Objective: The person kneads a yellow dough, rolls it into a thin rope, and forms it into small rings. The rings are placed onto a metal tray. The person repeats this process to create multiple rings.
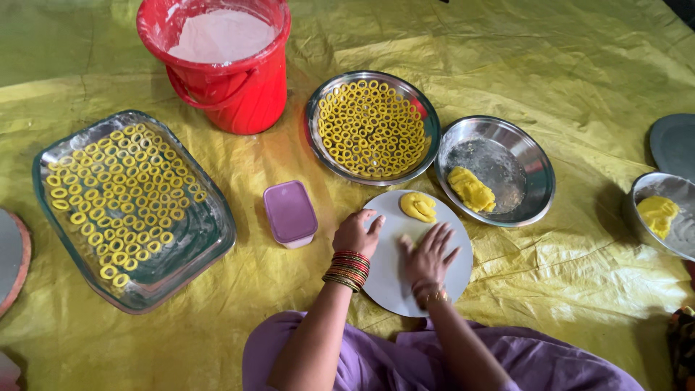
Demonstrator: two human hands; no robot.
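Yellow dough lump (418, 206) sits at the far edge of the round white board (391, 286); judged soft, light, pliable, best pinched from its edge. Right hand (428, 253) lies flat, fingers spread, palm pressed on the board, gripping nothing visible. Left hand (357, 233) rests loosely curled on the board's left rim, empty.

Whole floor is covered by a crinkly yellow plastic sheet (550, 65), creased all over and a bit shiny where soft daylight hits it. Past the sheet's top right corner there's a dark sliver of bare floor (684, 9). No walls, windows or furniture visible.
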